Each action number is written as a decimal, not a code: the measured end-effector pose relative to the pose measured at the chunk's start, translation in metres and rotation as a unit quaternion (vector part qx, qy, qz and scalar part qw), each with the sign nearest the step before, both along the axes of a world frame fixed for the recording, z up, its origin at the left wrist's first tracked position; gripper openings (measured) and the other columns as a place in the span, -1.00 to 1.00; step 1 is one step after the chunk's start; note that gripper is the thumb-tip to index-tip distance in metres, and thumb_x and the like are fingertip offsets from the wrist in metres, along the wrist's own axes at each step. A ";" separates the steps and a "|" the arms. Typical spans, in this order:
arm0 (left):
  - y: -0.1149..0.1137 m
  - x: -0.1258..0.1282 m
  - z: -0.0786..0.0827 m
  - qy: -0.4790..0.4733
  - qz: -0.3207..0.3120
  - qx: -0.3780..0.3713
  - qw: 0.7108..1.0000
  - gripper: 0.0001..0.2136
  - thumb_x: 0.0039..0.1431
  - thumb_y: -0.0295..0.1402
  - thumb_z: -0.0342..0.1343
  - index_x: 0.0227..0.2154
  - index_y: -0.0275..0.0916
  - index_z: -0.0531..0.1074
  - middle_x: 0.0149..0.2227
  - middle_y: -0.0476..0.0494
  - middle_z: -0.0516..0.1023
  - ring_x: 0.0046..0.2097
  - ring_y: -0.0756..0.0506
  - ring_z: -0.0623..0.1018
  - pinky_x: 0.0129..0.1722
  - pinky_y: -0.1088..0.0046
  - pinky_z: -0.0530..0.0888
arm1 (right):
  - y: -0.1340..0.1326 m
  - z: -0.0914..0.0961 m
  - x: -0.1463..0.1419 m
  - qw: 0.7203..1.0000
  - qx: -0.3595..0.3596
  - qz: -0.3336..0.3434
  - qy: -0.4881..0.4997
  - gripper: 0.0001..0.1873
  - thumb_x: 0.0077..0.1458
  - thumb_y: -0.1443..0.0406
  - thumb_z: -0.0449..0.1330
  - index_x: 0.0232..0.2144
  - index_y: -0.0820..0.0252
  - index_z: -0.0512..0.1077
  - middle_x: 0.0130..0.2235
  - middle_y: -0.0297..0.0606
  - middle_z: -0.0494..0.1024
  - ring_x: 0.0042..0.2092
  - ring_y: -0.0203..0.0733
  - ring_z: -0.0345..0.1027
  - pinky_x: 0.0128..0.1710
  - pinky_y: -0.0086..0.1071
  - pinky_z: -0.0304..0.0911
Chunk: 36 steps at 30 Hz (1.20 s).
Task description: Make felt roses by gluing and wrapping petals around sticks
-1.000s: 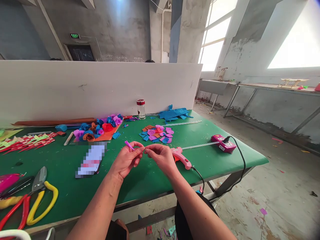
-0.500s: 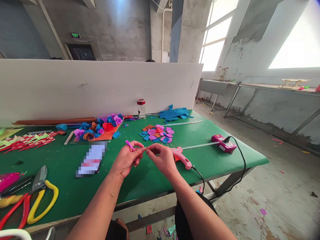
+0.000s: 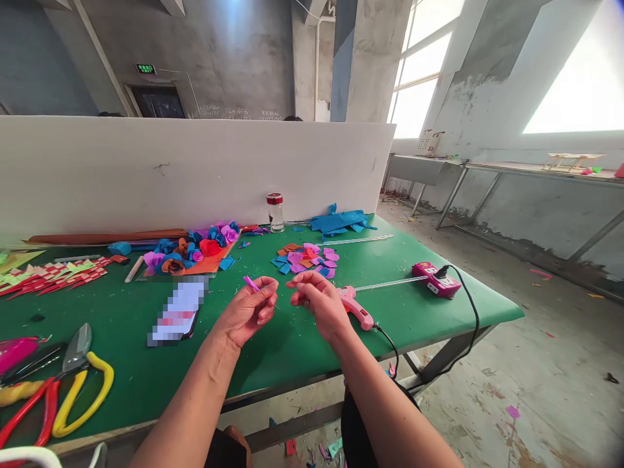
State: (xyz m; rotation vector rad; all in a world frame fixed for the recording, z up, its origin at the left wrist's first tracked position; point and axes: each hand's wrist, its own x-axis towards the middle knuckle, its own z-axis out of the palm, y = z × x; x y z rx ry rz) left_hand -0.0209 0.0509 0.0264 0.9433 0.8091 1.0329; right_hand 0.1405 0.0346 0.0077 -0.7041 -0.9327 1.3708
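My left hand (image 3: 251, 311) is closed on a small rolled purple piece of paper (image 3: 251, 283), whose end sticks out above the thumb. To its right, my right hand (image 3: 319, 304) is held just apart, fingers loosely bent and separated from the thumb, with nothing visible in them. Beside the right wrist lies a pink hot glue gun (image 3: 358, 308) with a clear glue stick (image 3: 390, 283) at its back. Beyond both hands sits a loose heap of purple, blue, red and brown paper petals (image 3: 312, 259).
Finished paper flowers (image 3: 195, 250) lie at the back left, behind a phone (image 3: 179, 311). Pliers (image 3: 73, 377) with red and yellow handles rest at the near left. A glass jar (image 3: 275, 213), blue paper (image 3: 341, 222) and a pink power socket (image 3: 436, 281) with a cable stand further off.
My hands have come apart: the fingertips were meeting, and now a gap lies between them. The right hand has moved slightly right; the left still keeps the purple paper.
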 end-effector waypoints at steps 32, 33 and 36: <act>0.002 -0.005 -0.005 0.082 0.034 0.081 0.993 -0.74 -0.04 -0.39 0.30 -0.26 -0.32 0.43 -0.35 -0.12 0.57 -0.37 -0.03 0.55 -0.33 0.43 0.52 | 0.005 -0.009 0.004 0.998 -0.029 0.047 0.041 -0.61 -0.22 0.04 0.46 -0.49 0.24 0.56 -0.47 -0.30 0.56 -0.44 -0.31 0.42 -0.27 -0.38 0.37; 0.001 -0.004 -0.004 0.093 0.036 0.090 0.991 -0.73 -0.02 -0.36 0.30 -0.25 -0.31 0.43 -0.35 -0.12 0.57 -0.36 -0.05 0.56 -0.31 0.39 0.52 | 0.005 -0.008 0.004 0.997 -0.027 0.058 0.043 -0.57 -0.21 0.00 0.44 -0.46 0.26 0.56 -0.46 -0.27 0.56 -0.44 -0.30 0.42 -0.27 -0.36 0.37; 0.000 -0.002 -0.003 0.138 0.052 0.119 0.982 -0.69 0.00 -0.26 0.30 -0.25 -0.27 0.38 -0.40 -0.11 0.59 -0.40 -0.09 0.58 -0.34 0.33 0.53 | 0.005 -0.007 0.004 0.997 -0.027 0.058 0.037 -0.52 -0.20 -0.05 0.42 -0.46 0.27 0.55 -0.46 -0.27 0.54 -0.44 -0.30 0.40 -0.29 -0.36 0.37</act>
